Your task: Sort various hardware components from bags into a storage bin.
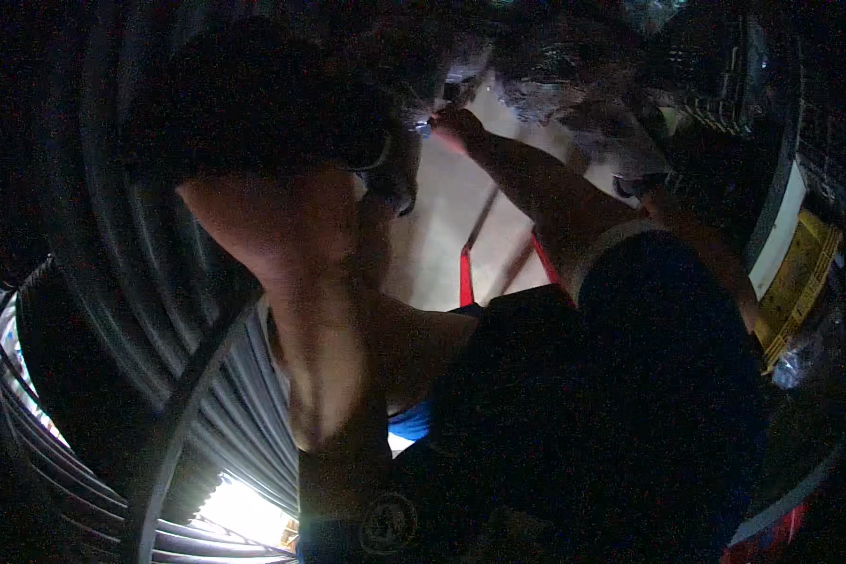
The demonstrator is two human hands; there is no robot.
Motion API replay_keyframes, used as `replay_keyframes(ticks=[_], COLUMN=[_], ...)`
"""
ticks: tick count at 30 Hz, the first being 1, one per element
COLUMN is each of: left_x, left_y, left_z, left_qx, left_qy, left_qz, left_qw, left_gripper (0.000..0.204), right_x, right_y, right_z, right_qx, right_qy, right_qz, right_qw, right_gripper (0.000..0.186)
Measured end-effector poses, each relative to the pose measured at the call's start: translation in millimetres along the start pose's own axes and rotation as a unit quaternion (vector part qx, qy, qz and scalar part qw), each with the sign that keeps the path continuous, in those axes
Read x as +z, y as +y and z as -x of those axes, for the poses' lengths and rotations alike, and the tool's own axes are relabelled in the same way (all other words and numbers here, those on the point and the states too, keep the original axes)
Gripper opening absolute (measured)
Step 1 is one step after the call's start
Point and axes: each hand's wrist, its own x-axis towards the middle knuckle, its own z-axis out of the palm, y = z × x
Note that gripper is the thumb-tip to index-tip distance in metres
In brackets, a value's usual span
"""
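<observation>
The scene is very dark. My right arm, in a dark blue sleeve, reaches forward across the middle. Its hand (453, 129) is closed beside a small bright spot, among crumpled, shiny dark material (573, 103) that looks like plastic film. What the fingers hold is too dark to make out. On the left a bare forearm (305, 273), seemingly my left, rises from the lower edge and bends near a large black shape (254, 103). Shadow hides that hand and its fingers. A dark rounded object (385, 188) with a paler rim lies beside this arm.
Thick black hoses or cables (113, 254) curve down the left side. Pale floor (442, 216) shows between the arms, with two red strips (466, 278) above the dark clothing. A yellow ribbed panel or crate (799, 287) stands at the right, beside a pale upright edge (778, 235).
</observation>
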Motion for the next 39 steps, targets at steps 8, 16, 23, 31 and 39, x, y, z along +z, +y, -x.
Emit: replay_keyframes(ticks=[8, 16, 23, 31, 39], left_x=[16, 85, 115, 40, 57], left_y=[-19, -80, -171, -267, -240], left_z=[0, 18, 36, 18, 14], left_qx=[-0.008, -0.032, -0.101, 0.016, -0.068], left_qy=[0.022, 0.014, -0.109, -0.218, -0.150], left_qz=[-0.040, -0.152, -0.630, -0.739, -0.637], left_qw=[0.999, 0.988, 0.762, 0.638, 0.753], left_gripper=[0.043, 0.043, 0.042, 0.036, 0.025], right_x=[-45, -327, -418, -423, -437], right_y=[-4, -79, -89, -86, -83], right_z=[28, 212, 354, 334, 318], right_qx=[-0.065, 0.076, 0.050, -0.011, -0.108], right_qy=[0.057, 0.148, 0.366, 0.421, 0.351], right_qz=[-0.045, -0.331, -0.506, -0.298, -0.375], right_qw=[0.995, 0.929, 0.779, 0.857, 0.851], right_gripper=[0.036, 0.028, 0.042, 0.031, 0.024])
